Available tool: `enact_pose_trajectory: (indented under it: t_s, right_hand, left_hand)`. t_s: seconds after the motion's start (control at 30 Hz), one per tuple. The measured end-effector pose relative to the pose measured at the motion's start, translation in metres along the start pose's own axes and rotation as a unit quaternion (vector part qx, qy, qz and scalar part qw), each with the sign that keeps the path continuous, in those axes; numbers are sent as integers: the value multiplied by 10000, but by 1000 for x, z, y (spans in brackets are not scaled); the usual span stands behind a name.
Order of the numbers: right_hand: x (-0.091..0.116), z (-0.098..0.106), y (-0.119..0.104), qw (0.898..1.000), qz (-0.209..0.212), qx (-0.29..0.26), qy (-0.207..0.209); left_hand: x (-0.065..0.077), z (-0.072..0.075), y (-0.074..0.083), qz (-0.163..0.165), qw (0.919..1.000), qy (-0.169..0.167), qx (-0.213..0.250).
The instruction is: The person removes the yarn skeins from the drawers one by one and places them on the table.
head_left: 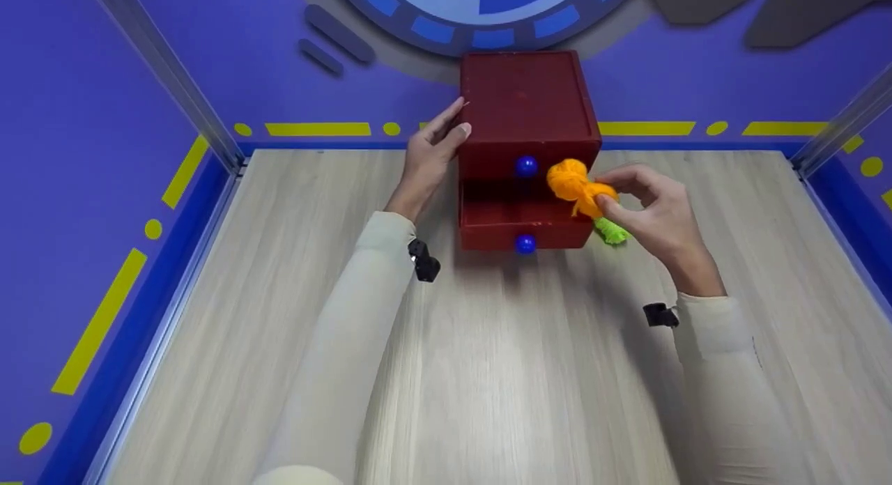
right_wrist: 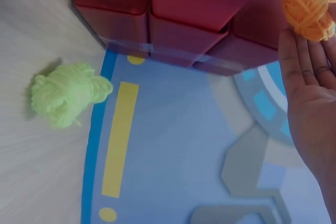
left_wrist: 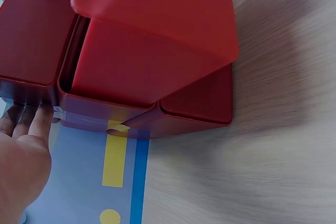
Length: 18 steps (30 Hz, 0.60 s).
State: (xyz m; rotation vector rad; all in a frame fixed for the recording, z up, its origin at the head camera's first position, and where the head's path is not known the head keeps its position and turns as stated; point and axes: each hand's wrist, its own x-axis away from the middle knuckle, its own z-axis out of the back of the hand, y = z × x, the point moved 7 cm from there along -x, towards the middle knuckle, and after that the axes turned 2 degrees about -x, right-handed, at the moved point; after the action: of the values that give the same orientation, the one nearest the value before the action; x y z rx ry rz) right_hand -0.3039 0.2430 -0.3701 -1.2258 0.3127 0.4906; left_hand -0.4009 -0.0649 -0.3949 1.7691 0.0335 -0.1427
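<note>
A dark red drawer cabinet (head_left: 523, 98) stands at the back of the table. Its middle drawer (left_wrist: 152, 30) is pulled out and has a blue knob (head_left: 525, 244). My left hand (head_left: 428, 157) rests against the cabinet's left side, fingers extended, as the left wrist view also shows. To the right of the upper blue knob (head_left: 527, 166), my right hand (head_left: 658, 210) pinches an orange yarn bundle (head_left: 570, 180) between thumb and fingers. The bundle is in the air at the open drawer's right side. Green yarn (right_wrist: 68, 95) lies on the table to the right of the cabinet.
The pale wood table (head_left: 446, 387) runs back to a blue printed wall (head_left: 697, 88) close behind the cabinet. Side panels (head_left: 63, 157) with metal corner posts (head_left: 164, 67) flank the table. Both forearms reach across it from the front.
</note>
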Motion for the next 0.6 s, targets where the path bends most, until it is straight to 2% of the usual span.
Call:
enact_pose_trajectory:
  t_s: [0.2, 0.6]
  right_hand:
    - [9, 15, 9, 9986, -152, -188, 463]
    - [28, 35, 39, 9894, -583, 64, 1325]
  left_hand:
    - [-1, 0, 0, -38, 10000, 48, -59]
    - [-2, 0, 1, -93, 9999, 89, -1]
